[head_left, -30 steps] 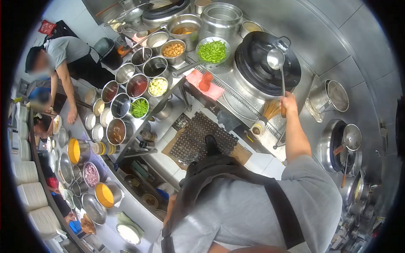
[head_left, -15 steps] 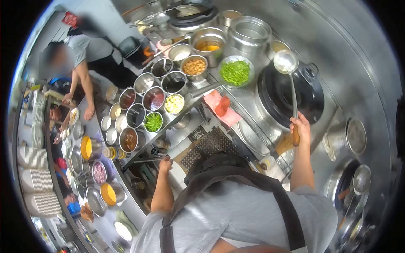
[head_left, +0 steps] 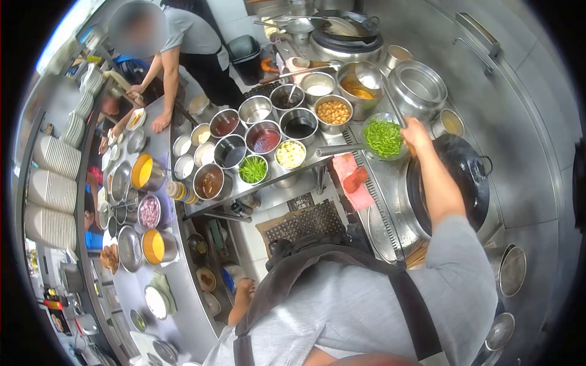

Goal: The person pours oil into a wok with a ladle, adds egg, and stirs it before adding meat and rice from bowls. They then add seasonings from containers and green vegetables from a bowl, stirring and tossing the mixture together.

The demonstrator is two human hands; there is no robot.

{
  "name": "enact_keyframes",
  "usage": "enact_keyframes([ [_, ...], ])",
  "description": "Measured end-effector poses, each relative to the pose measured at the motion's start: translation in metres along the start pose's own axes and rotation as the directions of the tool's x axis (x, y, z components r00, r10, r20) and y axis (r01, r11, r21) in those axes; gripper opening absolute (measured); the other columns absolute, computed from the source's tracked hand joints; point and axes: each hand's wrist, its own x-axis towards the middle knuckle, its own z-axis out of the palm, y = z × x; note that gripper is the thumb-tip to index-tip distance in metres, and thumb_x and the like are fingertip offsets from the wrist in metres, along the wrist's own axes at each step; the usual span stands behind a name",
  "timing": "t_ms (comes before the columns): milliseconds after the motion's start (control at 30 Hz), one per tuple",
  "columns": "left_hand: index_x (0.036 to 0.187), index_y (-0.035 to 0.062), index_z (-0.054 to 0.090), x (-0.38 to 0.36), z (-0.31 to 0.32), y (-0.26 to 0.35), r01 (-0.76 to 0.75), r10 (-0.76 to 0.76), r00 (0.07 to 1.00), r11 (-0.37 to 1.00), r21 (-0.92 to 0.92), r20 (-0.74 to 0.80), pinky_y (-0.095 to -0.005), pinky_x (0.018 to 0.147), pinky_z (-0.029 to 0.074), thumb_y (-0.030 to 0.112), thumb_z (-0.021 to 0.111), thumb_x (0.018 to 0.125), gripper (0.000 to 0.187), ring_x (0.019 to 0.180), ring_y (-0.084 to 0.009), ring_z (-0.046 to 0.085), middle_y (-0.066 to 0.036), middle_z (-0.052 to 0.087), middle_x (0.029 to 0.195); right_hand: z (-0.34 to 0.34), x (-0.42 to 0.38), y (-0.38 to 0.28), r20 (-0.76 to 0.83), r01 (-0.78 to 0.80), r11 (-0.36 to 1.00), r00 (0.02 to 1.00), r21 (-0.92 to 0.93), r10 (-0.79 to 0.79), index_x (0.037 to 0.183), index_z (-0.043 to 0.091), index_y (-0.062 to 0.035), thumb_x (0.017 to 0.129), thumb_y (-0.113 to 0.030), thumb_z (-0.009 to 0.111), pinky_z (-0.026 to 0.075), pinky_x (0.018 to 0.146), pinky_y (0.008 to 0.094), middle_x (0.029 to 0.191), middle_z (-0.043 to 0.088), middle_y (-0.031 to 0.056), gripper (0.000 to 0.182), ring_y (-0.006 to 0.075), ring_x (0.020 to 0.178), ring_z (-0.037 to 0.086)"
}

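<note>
No legible writing. My right hand (head_left: pixel 416 132) grips the ladle (head_left: pixel 370 77), its bowl now over the oil pot (head_left: pixel 357 91) at the counter's far edge, moved off the wok (head_left: pixel 467 183). My left hand (head_left: pixel 245 287) hangs low, grip unclear.

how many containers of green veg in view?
2. A bowl of chopped green beans beside the right hand holding the ladle; a small pot of greens on the rack. Others may be hidden.

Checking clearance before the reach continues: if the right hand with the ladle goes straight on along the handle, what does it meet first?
Most likely the metal pot of orange liquid: the right hand points the ladle bowl right over its rim, though height is unclear.
</note>
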Motion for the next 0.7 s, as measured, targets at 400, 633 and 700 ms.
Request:
enact_keyframes([
  [400, 0.093, -0.0041, 0.068, -0.048, 0.066, -0.034, -0.176, 0.185, 0.982, 0.885, 0.43, 0.021, -0.0408, 0.057, 0.056, 0.015, 0.055, 0.078, 0.027, 0.076, -0.0282, 0.068, -0.019, 0.067, 0.091, 0.02, 0.076, 0.042, -0.069, 0.41, 0.779, 0.865, -0.473, -0.498, 0.118, 0.056, -0.0005, 0.075, -0.006, 0.058, 0.046, 0.088, 0.0441, 0.107, 0.062, 0.025, 0.044, 0.0388, 0.101, 0.059],
  [633, 0.094, 0.0008, 0.071, -0.079, 0.043, -0.002, -0.177, 0.207, 0.978, 0.779, 0.601, 0.019, -0.0378, 0.087, 0.049, 0.032, 0.057, 0.072, 0.041, 0.1, -0.0349, 0.063, -0.022, 0.065, 0.105, 0.056, 0.019, 0.076, -0.252, 0.315, 0.836, 0.853, -0.449, -0.457, 0.135, 0.04, 0.0026, 0.075, 0.003, 0.048, 0.042, 0.088, 0.046, 0.109, 0.058, 0.0321, 0.061, 0.0458, 0.101, 0.055],
  [700, 0.095, 0.0014, 0.071, -0.084, 0.029, 0.018, -0.186, 0.248, 0.969, 0.772, 0.607, -0.018, -0.0386, 0.088, 0.049, 0.031, 0.056, 0.072, 0.04, 0.103, -0.0339, 0.062, -0.022, 0.064, 0.106, 0.06, 0.039, 0.094, -0.313, 0.39, 0.886, 0.833, -0.25, -0.455, 0.136, 0.038, 0.0026, 0.077, 0.003, 0.047, 0.049, 0.071, 0.0429, 0.098, 0.063, 0.0258, 0.061, 0.0376, 0.081, 0.063],
])
